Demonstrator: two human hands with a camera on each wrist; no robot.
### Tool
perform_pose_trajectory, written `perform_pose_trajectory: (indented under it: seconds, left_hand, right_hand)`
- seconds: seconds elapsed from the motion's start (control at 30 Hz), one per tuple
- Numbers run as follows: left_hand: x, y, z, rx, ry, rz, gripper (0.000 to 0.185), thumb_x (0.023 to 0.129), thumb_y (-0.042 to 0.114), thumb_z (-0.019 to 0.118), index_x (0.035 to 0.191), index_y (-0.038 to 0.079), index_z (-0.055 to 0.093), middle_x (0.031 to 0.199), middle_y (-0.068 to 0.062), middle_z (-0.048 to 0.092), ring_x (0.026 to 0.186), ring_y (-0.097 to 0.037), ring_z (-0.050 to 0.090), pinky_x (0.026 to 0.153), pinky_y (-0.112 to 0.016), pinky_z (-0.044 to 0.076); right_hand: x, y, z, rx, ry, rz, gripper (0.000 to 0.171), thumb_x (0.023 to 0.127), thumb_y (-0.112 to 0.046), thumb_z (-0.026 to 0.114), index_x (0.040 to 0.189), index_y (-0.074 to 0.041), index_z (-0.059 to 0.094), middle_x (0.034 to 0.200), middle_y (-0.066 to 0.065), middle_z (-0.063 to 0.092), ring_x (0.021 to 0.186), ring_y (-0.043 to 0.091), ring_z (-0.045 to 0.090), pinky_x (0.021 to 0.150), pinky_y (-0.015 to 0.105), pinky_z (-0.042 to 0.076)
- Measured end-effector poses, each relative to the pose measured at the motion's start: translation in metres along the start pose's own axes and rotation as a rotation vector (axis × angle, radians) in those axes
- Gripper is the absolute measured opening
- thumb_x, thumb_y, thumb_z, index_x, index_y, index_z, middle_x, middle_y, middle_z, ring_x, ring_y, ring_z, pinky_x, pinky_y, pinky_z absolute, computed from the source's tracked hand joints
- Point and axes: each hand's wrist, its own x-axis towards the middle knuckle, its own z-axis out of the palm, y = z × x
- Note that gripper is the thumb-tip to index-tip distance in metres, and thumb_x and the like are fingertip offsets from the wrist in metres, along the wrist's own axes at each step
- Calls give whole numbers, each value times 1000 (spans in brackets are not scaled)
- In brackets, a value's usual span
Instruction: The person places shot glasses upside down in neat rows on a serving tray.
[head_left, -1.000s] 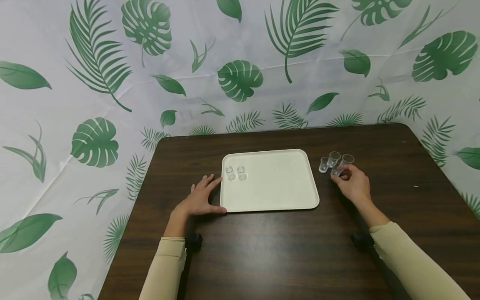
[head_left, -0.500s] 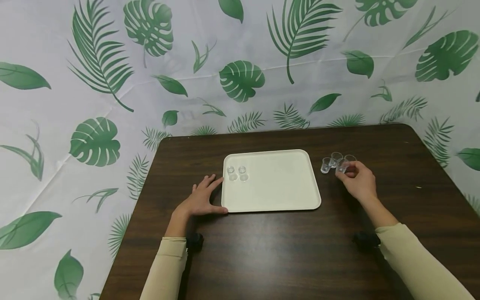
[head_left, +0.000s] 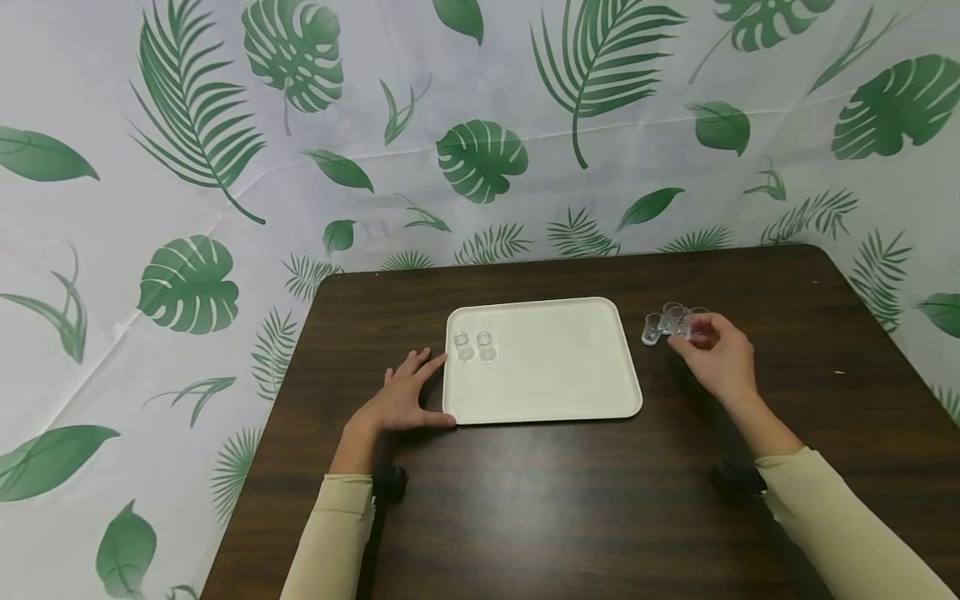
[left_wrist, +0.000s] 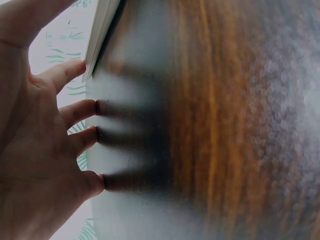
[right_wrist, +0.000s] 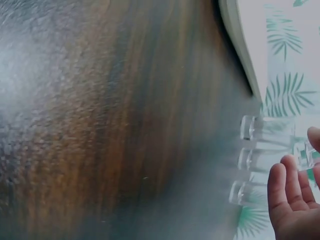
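My right hand (head_left: 720,358) pinches a clear shot glass (head_left: 686,325) between thumb and fingers, to the right of the tray. In the right wrist view the held shot glass (right_wrist: 306,154) is raised above the table. Three more shot glasses (right_wrist: 267,129) stand upright beneath and beside it, thick bases on the wood. My left hand (head_left: 401,400) lies with fingers spread; its thumb and index finger touch the left edge of the cream tray (head_left: 555,358). On the tray's left side are two clear shot glasses (head_left: 483,339), side by side.
The dark wooden table (head_left: 570,500) extends around the tray on all sides. Behind it hangs a white cloth (head_left: 405,183) printed with green leaves. Small pale mark (head_left: 839,372) on the wood, right of my right hand.
My right hand has lifted one shot glass out of the group and moved slightly up and right. The left hand stays against the tray.
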Motion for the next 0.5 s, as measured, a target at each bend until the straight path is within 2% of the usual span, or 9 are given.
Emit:
perform_pose_trajectory:
  seconds: [0.07,0.27,0.5]
  left_hand:
    - [0,0,0,0,1,1,109,71,64,78,157,25,25,162,-14,15,149,-37,4,107,-72,5]
    - [0,0,1,0,8,2,108,71,64,78,157,25,26,162,-14,15,148,-38,5,107,-72,5]
    - [-1,1,1,-2,6,-3,109,70,66,77,157,24,26,162,-15,16,148,-39,6,106,-73,6]
  right_hand:
    - [1,-2,2,14,18,-32,34,87,-17,75,111,4,62,102,18,64,85,15,57,69,15,40]
    - [4,-9,8,42,34,-143,29,84,-8,77,108,4,64,101,16,60,89,29,58,68,9,39]
    - [7,-20,16,59,-35,-198,29,83,-8,78,108,2,66,99,15,56,87,25,57,65,7,40]
